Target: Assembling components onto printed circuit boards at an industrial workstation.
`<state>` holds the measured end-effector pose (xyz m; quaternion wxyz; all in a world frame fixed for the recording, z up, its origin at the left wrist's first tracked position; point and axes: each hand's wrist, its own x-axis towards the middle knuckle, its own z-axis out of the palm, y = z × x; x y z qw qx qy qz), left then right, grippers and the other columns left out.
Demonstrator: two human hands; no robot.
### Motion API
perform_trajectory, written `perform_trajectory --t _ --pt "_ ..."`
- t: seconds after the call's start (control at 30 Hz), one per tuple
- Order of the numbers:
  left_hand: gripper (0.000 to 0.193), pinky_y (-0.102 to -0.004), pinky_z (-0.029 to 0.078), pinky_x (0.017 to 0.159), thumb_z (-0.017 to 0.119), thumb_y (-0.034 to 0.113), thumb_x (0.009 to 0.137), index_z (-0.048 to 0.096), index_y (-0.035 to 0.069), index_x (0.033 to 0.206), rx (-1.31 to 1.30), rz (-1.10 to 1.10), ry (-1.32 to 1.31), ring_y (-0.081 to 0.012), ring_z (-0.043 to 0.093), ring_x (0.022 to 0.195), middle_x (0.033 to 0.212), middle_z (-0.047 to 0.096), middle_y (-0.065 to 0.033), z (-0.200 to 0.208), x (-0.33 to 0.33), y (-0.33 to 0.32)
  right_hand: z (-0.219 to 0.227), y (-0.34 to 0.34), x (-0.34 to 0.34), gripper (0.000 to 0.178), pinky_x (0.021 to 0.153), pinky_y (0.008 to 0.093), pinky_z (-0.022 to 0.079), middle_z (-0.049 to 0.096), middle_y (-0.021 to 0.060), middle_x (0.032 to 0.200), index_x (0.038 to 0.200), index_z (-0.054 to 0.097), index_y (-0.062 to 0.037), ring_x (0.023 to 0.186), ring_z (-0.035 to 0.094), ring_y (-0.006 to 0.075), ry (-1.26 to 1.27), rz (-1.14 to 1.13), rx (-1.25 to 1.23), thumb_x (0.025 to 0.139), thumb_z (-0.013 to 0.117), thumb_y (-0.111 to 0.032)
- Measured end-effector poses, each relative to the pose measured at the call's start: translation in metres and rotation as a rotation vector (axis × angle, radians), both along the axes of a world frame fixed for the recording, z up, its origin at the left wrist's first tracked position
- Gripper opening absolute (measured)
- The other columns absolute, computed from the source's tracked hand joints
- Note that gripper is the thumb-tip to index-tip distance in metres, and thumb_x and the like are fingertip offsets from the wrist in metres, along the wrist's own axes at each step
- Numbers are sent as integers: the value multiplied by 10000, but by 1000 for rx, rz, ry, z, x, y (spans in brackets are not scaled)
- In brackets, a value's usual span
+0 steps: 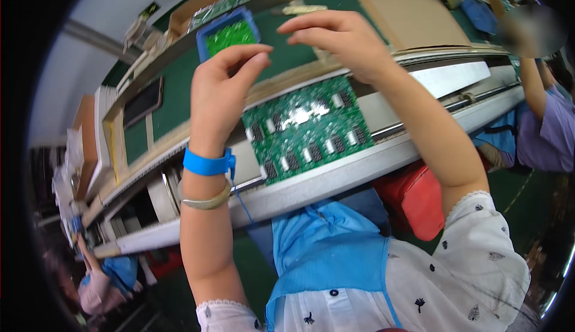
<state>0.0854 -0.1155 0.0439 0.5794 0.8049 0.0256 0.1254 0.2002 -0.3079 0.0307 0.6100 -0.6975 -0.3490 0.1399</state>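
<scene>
A green circuit board panel (311,125) with several dark-and-white connector parts lies across the rails of the bench in front of me. My left hand (224,86), with a blue wrist strap (206,163) and a bangle, is raised above the board's left end. Its thumb and forefinger are pinched, and anything between them is too small to make out. Over the board's far edge, my right hand (341,37) points leftward, thumb and forefinger nearly together; I cannot make out what they hold. Beyond the left hand stands a blue tray (202,46) of small bright green pieces (230,37).
A dark flat device (144,101) rests at the left on the green mat. Cardboard (413,17) covers the back right, and a box with more boards (224,8) stands behind the tray. Metal rails (299,197) run along the near side. Other people sit at both ends.
</scene>
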Motion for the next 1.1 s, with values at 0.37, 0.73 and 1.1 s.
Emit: perform_trajectory --t 0.37,0.73,1.1 --pt "230 -231 500 876 653 65 937 712 3 1151 -181 -180 229 -91 639 981 1025 716 -38 -25 -40 -32 -33 -62 -54 233 796 239 523 713 37 949 1092 732 -29 869 650 103 171 11 -141 891 727 -148" --pt "164 -225 515 841 689 61 920 708 10 1074 -230 -135 195 -90 652 918 965 715 -27 -37 -47 -36 -40 -63 -62 190 819 235 527 727 47 947 1068 745 -28 883 662 103 193 21 -40 899 721 -112" --pt "168 -225 520 825 713 40 890 730 16 1055 -194 -143 183 -86 657 906 977 724 -25 -39 -49 -34 -43 -66 -61 179 792 217 525 724 30 957 1056 756 -36 874 652 86 95 4 -85 886 724 -81"
